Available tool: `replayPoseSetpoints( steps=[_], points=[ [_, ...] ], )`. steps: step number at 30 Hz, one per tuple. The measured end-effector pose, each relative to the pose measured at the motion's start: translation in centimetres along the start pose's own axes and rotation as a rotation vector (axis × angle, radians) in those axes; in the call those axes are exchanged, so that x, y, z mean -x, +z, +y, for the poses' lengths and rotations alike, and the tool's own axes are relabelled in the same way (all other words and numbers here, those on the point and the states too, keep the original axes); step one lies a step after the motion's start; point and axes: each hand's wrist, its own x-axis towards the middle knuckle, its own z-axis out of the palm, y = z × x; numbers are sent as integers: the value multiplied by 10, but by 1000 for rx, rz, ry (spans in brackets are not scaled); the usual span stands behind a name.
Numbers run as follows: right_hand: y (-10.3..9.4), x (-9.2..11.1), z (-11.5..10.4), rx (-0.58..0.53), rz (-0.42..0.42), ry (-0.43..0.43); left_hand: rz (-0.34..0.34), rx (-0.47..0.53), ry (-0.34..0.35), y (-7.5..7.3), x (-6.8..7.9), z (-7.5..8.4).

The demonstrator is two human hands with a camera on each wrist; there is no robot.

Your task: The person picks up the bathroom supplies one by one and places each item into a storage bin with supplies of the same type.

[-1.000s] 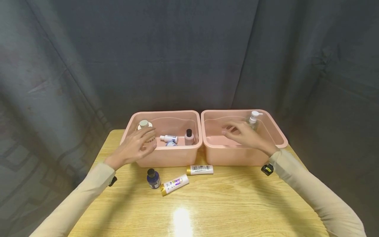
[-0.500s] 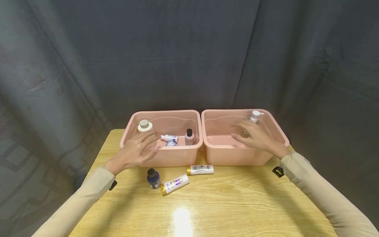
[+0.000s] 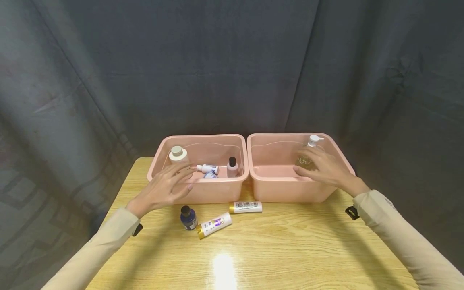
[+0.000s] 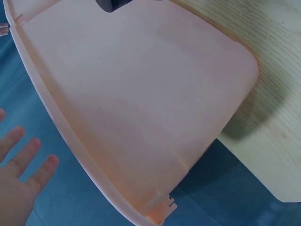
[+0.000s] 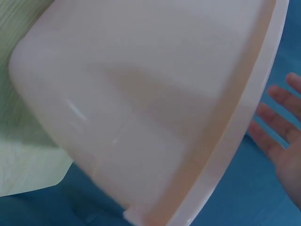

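My left hand (image 3: 164, 187) hovers over the front left edge of the left pink bin (image 3: 206, 186), fingers extended and holding nothing. Behind its fingertips stands a white bottle (image 3: 177, 154) with a pale cap. My right hand (image 3: 328, 169) is above the front rim of the right pink bin (image 3: 286, 190). Its fingers overlap a clear pump bottle (image 3: 313, 140) with a white pump head, partly hidden behind them. In the right wrist view the fingers of the right hand (image 5: 282, 132) are spread and straight beside the bin's rim. The left wrist view shows the left hand (image 4: 23, 174) likewise spread.
The left bin also holds a small white bottle (image 3: 208, 168), a blue-and-white item (image 3: 210, 175) and a black-capped bottle (image 3: 232, 168). On the wooden table (image 3: 282, 245) are a dark blue bottle (image 3: 189, 219) and two gold-capped white tubes (image 3: 216, 224). A grey curtain (image 3: 217, 72) hangs behind.
My right hand has moved right across the right bin, from its middle to in front of the pump bottle. The left hand has barely shifted, its fingers lowering slightly away from the white bottle.
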Motion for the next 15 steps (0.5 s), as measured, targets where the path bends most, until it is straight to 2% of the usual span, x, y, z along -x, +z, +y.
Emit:
replayPoseSetpoints(
  steps=[3,9,15],
  points=[
    [-1,5,5,-10,-2,31,-1,-7,-5,1,2,1],
    [-4,13,16,15,22,27,-16,-8,-24,1,4,3],
    [-9,23,22,48,22,92,-22,-2,-31,2,7,5]
  ],
)
